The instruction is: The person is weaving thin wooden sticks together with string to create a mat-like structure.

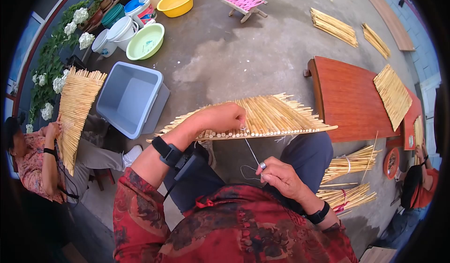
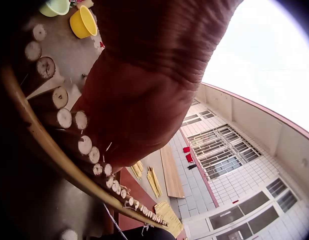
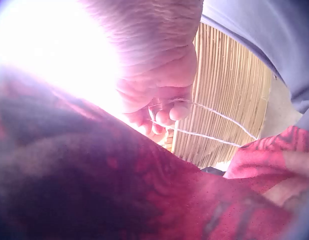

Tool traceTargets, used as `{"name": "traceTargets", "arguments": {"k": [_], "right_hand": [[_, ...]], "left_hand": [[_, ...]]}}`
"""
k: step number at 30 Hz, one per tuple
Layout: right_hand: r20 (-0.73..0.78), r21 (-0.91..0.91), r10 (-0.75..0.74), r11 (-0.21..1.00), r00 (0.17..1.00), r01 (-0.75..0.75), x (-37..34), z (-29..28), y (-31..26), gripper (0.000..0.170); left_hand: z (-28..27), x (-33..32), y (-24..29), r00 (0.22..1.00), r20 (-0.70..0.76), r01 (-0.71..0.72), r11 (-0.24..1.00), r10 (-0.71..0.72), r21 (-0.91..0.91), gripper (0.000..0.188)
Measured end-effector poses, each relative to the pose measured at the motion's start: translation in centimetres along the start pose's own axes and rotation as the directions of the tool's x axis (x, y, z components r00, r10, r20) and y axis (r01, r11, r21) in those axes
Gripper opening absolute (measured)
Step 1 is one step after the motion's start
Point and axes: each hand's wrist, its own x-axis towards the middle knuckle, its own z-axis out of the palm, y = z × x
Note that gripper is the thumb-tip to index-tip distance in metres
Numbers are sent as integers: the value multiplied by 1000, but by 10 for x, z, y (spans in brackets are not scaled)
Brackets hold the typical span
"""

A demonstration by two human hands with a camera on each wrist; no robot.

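Observation:
A mat of pale straw-coloured stalks (image 1: pixel 276 113) lies across the person's lap, its row of cut stalk ends facing the body along a thin bent strip (image 2: pixel 69 167). Over that edge bends the left hand (image 1: pixel 220 117), its curled fingers gripping the mat where a white string (image 1: pixel 251 151) comes out. Its fingertips are hidden by the hand in the left wrist view. Lower and to the right, the right hand (image 1: pixel 283 176), with a ring on one finger, pinches the string, which runs tight up to the mat. A loose loop hangs beside it. The right wrist view shows string strands leaving curled fingers (image 3: pixel 164 117).
A low reddish-brown table (image 1: pixel 351 99) bears another stalk mat (image 1: pixel 393 96). Stalk bundles (image 1: pixel 349 164) lie at the right. A grey-blue tub (image 1: pixel 161 101) stands left, near a person holding a stalk mat (image 1: pixel 79 108). Another person (image 1: pixel 424 183) sits far right.

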Motion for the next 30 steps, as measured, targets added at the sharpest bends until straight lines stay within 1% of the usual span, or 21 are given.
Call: {"name": "traceTargets", "arguments": {"k": [3, 5, 6, 8, 9, 10, 11, 12, 13, 15, 16, 17, 18, 20, 21, 23, 24, 26, 27, 29, 30], "right_hand": [[32, -33, 7, 999, 999, -6, -1, 4, -1, 14], [39, -37, 45, 998, 998, -43, -6, 5, -4, 16], [41, -35, 78, 996, 996, -77, -8, 6, -6, 18], [34, -22, 123, 992, 992, -123, -17, 0, -8, 19], [31, -3, 165, 986, 986, -165, -22, -4, -8, 21], [32, -5, 165, 986, 986, -165, -29, -5, -8, 21], [85, -33, 208, 978, 974, -206, -39, -4, -10, 22], [140, -54, 247, 969, 959, -242, -48, -4, -10, 23], [140, -56, 250, 968, 958, -244, -59, -10, -11, 23], [88, 139, 476, 864, 875, -484, -82, -28, -17, 25], [85, 137, 477, 864, 875, -485, -89, -35, -24, 25], [93, 159, 556, 811, 826, -563, -94, -41, -33, 25], [101, 181, 627, 752, 772, -634, -98, -44, -38, 26], [100, 120, 611, 776, 785, -619, -105, -41, -35, 25], [104, 61, 596, 795, 796, -603, -110, -40, -33, 25], [106, 76, 578, 806, 809, -587, -115, -35, -31, 24], [157, -15, 567, 820, 808, -573, -115, -29, -34, 23], [237, -147, 574, 819, 784, -555, -123, -22, -30, 23], [233, -147, 573, 820, 786, -554, -138, -21, -21, 23], [183, -73, 754, 650, 631, -756, -181, -31, -4, 24], [158, -48, 888, 443, 431, -895, -195, -38, -8, 26]], "left_hand": [[4, -2, 0, 998, -38, -57, 998, 59, 35, 9], [9, -1, -8, 995, -72, -84, 990, 76, -116, 6], [10, -2, -11, 995, -72, -83, 990, 75, -116, 6], [10, -3, -16, 992, -78, -118, 944, 99, -307, 5], [8, -4, -15, 992, -79, -119, 945, 99, -306, 5], [5, -5, -12, 995, -24, -97, 964, 94, -248, 6], [2, -6, -9, 995, 29, -88, 978, 95, -189, 7], [-1, -6, -7, 995, 28, -89, 978, 96, -187, 7], [-2, -7, -5, 994, 48, -84, 975, 95, -206, 8], [-3, -7, -4, 993, 66, -80, 971, 98, -225, 10], [-3, -8, -5, 993, 74, -66, 952, 93, -300, 11], [-4, -8, -5, 993, 83, -52, 927, 89, -372, 13], [-4, -9, -5, 992, 81, -57, 928, 94, -368, 13], [-1, -10, -6, 995, -28, -97, 821, 98, -563, 14], [-2, -9, -7, 994, -31, -104, 820, 104, -562, 14], [0, -7, -7, 980, -43, -193, 860, 196, -473, 20], [2, -8, -6, 979, -40, -193, 859, 198, -474, 20], [4, -8, 3, 983, -126, -151, 976, 132, -154, 23], [4, -8, 6, 983, -126, -155, 977, 136, -149, 23], [7, -6, 11, 972, -222, -85, 996, 76, -33, 21], [9, -4, 8, 973, -218, -87, 996, 78, -31, 21]]}}
